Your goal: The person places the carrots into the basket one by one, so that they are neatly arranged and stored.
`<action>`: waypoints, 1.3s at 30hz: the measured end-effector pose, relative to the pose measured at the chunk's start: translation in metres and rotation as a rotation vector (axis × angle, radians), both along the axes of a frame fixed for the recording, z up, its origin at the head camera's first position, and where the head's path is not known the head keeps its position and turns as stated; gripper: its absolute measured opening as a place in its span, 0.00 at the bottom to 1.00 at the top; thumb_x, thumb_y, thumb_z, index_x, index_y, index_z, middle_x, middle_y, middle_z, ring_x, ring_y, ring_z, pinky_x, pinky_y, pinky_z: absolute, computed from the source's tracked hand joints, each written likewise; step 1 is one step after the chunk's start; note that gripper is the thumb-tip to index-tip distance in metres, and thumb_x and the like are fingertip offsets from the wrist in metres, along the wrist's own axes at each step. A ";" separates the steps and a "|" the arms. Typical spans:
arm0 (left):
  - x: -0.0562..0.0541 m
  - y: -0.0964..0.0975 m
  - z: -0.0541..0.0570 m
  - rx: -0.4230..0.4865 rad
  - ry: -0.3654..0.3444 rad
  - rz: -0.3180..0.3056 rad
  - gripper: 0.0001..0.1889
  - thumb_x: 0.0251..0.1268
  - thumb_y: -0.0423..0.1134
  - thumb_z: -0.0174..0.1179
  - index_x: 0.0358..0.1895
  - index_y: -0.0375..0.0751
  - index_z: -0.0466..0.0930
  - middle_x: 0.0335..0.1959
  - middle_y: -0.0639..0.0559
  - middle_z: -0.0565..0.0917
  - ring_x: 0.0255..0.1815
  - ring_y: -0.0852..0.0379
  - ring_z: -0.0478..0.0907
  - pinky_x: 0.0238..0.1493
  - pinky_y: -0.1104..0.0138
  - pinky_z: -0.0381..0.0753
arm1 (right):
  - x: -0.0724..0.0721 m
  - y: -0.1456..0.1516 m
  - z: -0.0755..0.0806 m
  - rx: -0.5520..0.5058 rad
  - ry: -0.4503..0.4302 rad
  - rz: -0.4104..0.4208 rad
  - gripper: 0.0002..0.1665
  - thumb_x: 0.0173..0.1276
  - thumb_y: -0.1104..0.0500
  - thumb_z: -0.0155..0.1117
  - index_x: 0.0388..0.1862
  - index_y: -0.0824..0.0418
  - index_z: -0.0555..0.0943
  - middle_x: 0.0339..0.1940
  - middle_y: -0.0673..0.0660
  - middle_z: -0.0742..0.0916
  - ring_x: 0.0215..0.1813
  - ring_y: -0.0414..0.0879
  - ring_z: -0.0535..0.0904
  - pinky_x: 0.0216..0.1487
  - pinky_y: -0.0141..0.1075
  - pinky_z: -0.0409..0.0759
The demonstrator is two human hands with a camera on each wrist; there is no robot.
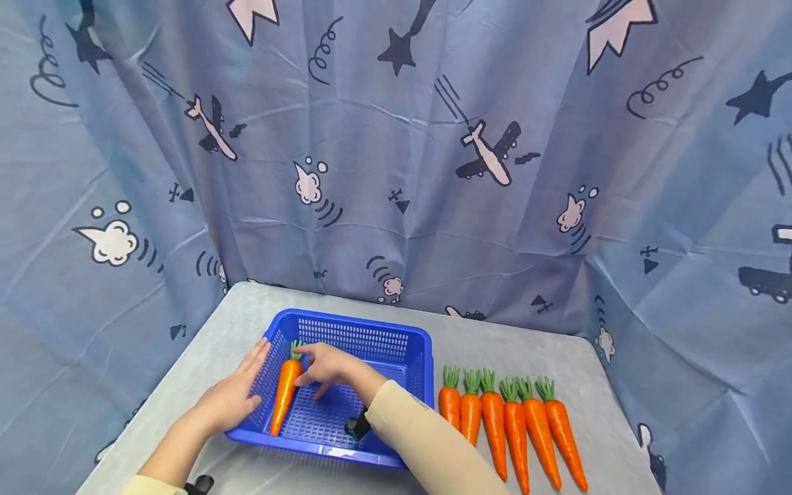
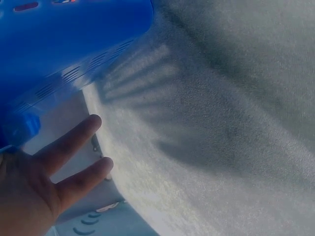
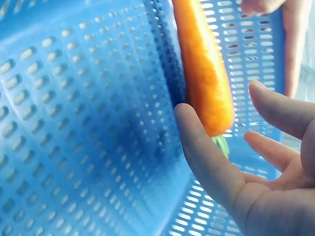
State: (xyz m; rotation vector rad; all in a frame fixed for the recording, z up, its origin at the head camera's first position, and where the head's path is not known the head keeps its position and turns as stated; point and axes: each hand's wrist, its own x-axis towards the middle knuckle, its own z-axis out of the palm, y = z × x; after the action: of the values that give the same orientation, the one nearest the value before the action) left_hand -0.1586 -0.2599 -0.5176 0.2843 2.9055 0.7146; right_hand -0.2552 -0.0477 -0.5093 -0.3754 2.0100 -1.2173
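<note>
A carrot with a green top lies along the left wall inside a blue plastic basket. My right hand reaches into the basket over the carrot's leafy end, its fingers spread apart. In the right wrist view one fingertip of this hand is right at the side of the carrot, and the other fingers are spread away from it. My left hand rests along the basket's left rim with fingers extended; in the left wrist view two straight fingers show below the basket's outer side.
Several more carrots lie side by side on the pale tabletop, right of the basket, tops pointing away from me. My right sleeve covers part of the nearest ones. A blue patterned curtain surrounds the table at the back and sides.
</note>
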 end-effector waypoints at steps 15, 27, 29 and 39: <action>0.002 0.001 -0.003 0.001 0.006 -0.002 0.49 0.61 0.32 0.60 0.83 0.45 0.41 0.84 0.43 0.41 0.63 0.28 0.75 0.48 0.38 0.82 | 0.008 0.040 0.029 -0.018 0.109 0.043 0.35 0.64 0.62 0.72 0.71 0.53 0.76 0.71 0.67 0.76 0.53 0.57 0.84 0.42 0.51 0.89; 0.006 0.002 0.001 0.017 -0.016 0.004 0.49 0.61 0.31 0.60 0.83 0.45 0.41 0.84 0.42 0.41 0.63 0.27 0.75 0.48 0.37 0.81 | 0.015 0.066 0.047 -0.083 0.142 0.001 0.36 0.63 0.61 0.73 0.70 0.43 0.76 0.71 0.62 0.77 0.58 0.55 0.83 0.45 0.49 0.89; 0.005 0.002 0.000 0.020 -0.008 0.001 0.49 0.61 0.31 0.60 0.83 0.44 0.41 0.84 0.42 0.41 0.64 0.27 0.74 0.49 0.37 0.81 | 0.016 0.072 0.050 -0.096 0.145 -0.009 0.35 0.64 0.61 0.73 0.70 0.44 0.76 0.71 0.62 0.76 0.59 0.57 0.82 0.46 0.51 0.88; 0.003 0.002 0.000 0.040 0.029 -0.011 0.49 0.60 0.30 0.59 0.83 0.43 0.42 0.84 0.41 0.42 0.67 0.27 0.72 0.52 0.37 0.80 | 0.021 0.103 0.055 -0.165 0.150 -0.077 0.33 0.65 0.58 0.72 0.69 0.46 0.77 0.71 0.61 0.77 0.62 0.57 0.81 0.50 0.52 0.87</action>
State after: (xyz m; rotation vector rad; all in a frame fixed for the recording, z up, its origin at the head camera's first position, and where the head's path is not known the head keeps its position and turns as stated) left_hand -0.1555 -0.2580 -0.5177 0.3178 2.9177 0.7734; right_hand -0.2342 0.0552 -0.4545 -0.4864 2.0725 -1.4455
